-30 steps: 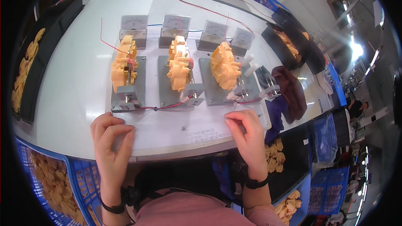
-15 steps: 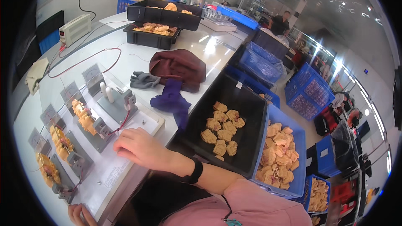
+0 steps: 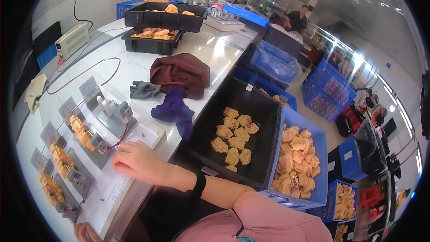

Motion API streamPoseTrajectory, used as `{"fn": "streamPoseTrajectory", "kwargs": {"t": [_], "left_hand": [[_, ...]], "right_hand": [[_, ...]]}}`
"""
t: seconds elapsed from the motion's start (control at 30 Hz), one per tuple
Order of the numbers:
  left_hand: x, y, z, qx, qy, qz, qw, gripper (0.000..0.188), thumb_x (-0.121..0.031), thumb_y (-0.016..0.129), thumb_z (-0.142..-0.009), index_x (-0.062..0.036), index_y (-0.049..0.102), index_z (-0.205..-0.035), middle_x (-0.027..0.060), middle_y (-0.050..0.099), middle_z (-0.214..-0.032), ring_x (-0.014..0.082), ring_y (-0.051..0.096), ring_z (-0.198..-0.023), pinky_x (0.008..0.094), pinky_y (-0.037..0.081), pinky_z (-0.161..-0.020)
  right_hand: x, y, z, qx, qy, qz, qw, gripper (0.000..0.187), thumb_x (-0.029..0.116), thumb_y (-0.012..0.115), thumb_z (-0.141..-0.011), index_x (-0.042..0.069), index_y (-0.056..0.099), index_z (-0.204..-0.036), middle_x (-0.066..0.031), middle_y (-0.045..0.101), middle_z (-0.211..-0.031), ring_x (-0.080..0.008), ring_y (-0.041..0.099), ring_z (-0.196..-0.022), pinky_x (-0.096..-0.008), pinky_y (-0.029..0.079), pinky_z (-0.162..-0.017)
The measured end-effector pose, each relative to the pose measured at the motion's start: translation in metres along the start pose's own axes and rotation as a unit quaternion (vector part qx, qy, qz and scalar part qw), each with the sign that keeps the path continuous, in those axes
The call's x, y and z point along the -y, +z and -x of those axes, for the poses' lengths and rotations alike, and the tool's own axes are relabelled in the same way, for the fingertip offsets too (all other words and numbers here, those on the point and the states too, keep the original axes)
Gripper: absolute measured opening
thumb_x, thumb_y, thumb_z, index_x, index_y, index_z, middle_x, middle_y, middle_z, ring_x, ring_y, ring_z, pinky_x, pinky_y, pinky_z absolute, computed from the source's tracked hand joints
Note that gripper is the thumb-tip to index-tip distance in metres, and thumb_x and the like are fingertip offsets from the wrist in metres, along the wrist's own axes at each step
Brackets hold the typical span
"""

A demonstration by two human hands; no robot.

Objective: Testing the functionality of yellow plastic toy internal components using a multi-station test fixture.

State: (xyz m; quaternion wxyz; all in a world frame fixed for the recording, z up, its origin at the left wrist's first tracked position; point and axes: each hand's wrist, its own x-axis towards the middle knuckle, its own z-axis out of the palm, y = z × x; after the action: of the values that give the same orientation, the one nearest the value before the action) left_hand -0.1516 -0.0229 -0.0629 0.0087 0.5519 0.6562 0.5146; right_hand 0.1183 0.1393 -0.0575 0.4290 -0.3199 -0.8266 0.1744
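Head camera view: my gaze has swung right over the last second, from the test board (image 3: 149, 129) toward the black tray (image 3: 265, 145) and its rows of pale-yellow pieces (image 3: 237, 142), while both hands remain at the board's front edge. It looks like a pause in handling, the work itself unadvanced. My right hand (image 3: 142, 163) is loosely half-curled, back upward, with nothing visible in it; I cannot tell what the hidden palm holds. My left hand (image 3: 88, 233), cut off by the lower edge, shows only a few bent fingers; its grip cannot be judged. Three yellow gear housings (image 3: 81, 133) sit on grey fixtures (image 3: 93, 156) to the left, bulky, lobed and upright, finer detail blurred. The fourth fixture, beside my right hand, carries two white pegs (image 3: 106, 107) and no housing.
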Motion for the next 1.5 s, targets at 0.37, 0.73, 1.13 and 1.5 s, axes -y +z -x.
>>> {"fn": "streamPoseTrajectory", "kwargs": {"t": [0.37, 0.73, 1.13, 1.5], "left_hand": [[-0.001, -0.002, -0.001, 0.007, 0.024, -0.028, 0.999, 0.019, -0.011, 0.069, -0.092, 0.008, 0.068, -0.094, 0.0201, 0.067, -0.091, 0.0309, 0.061, -0.083, 0.0415, 0.051, -0.078], [0.008, -0.001, 0.004, -0.003, -0.011, -0.046, 0.999, 0.021, -0.012, 0.071, -0.092, 0.007, 0.069, -0.098, 0.0204, 0.067, -0.097, 0.031, 0.063, -0.09, 0.0411, 0.053, -0.083], [0.005, -0.001, 0.002, 0.002, -0.009, -0.028, 1.0, 0.021, -0.011, 0.072, -0.091, 0.0068, 0.069, -0.1, 0.021, 0.068, -0.101, 0.0296, 0.064, -0.091, 0.039, 0.053, -0.086], [-0.002, -0.005, 0.002, 0.014, -0.01, -0.062, 0.998, 0.029, -0.016, 0.068, -0.094, 0.0106, 0.068, -0.103, 0.025, 0.067, -0.103, 0.0345, 0.063, -0.095, 0.0425, 0.052, -0.089]], "right_hand": [[0.018, 0.004, -0.017, -0.119, -0.067, -0.142, 0.98, 0.014, -0.003, 0.062, -0.087, 0.004, 0.06, -0.098, -0.0078, 0.058, -0.095, -0.0271, 0.056, -0.091, -0.0366, 0.046, -0.081], [0.008, 0.012, -0.015, -0.15, -0.016, -0.187, 0.971, 0.022, -0.012, 0.054, -0.085, 0.005, 0.059, -0.098, -0.0084, 0.055, -0.098, -0.0252, 0.056, -0.095, -0.0322, 0.046, -0.082], [0.008, 0.012, -0.014, -0.134, 0.014, -0.21, 0.968, 0.017, -0.009, 0.055, -0.088, 0.004, 0.06, -0.097, -0.0085, 0.055, -0.103, -0.0248, 0.057, -0.097, -0.0313, 0.046, -0.083], [0.001, 0.016, -0.012, -0.117, 0.023, -0.209, 0.971, 0.018, -0.01, 0.052, -0.087, 0.004, 0.061, -0.094, -0.0074, 0.054, -0.103, -0.0221, 0.056, -0.099, -0.0303, 0.045, -0.085]]}}
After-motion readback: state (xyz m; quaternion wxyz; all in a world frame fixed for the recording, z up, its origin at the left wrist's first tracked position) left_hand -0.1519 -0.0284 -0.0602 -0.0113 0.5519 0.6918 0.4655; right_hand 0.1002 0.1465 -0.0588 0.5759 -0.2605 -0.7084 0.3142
